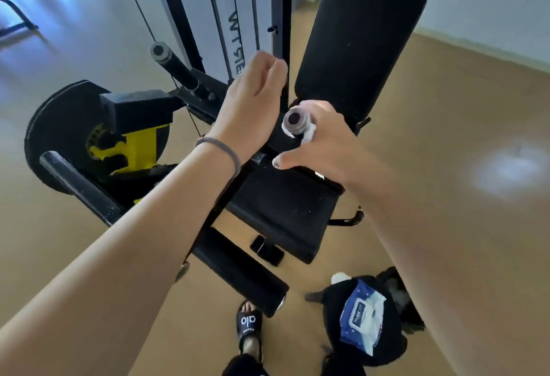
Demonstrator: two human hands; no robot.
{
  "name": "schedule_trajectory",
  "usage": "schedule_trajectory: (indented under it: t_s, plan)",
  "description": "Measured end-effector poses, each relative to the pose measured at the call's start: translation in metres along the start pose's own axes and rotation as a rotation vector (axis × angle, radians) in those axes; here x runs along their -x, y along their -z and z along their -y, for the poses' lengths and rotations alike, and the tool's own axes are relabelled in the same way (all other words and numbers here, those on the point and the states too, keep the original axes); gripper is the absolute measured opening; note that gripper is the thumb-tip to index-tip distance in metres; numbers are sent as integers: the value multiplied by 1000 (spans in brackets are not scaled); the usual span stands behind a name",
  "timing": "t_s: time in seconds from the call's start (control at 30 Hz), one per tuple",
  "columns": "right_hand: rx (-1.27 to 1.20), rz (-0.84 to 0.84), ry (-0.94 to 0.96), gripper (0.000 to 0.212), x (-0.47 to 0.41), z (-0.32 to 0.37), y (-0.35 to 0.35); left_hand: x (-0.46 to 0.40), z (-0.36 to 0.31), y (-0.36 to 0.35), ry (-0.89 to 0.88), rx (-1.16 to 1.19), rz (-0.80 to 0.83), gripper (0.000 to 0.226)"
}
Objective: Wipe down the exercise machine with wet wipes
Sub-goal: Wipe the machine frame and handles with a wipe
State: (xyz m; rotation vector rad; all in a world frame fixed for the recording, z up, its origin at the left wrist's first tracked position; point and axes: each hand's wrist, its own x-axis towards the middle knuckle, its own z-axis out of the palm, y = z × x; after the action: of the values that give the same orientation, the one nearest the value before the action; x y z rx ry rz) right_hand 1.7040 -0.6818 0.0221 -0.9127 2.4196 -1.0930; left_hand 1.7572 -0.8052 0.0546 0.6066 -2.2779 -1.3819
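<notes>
Looking down at a black exercise machine filling the middle of the frame, backrest pad up top and seat pad below it. Right hand at frame center, curled around a white wet wipe wrapped over the end of a handle bar, so the wipe sits right inside the grip, bunched between fingers and metal, with the round bar end cap poking out to the left of it. Thumb sticking out lower left, off the bar. Left hand just up and left of that, fingers straight-ish and relaxed, holding nothing, hovering in front of the upright frame; grey hair tie on that wrist. Pack of wet wipes down at the lower right, blue and white, flap open, lying on a black bag on the floor, well apart from both hands. Black slide sandal at bottom center. Yellow-and-black weight pivot off at the left.
</notes>
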Motion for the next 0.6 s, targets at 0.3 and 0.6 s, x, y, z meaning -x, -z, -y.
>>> schedule_trajectory:
  t_s: [0.3, 0.6]
  plan:
    - [-73, -613, -145, 20, -5, -5, -61, -29, 15, -9, -18, 176, 295, 30]
    - [-70, -652, -208, 21, -7, -18, -62, -29, 21, -23, 42, 215, 351, 41]
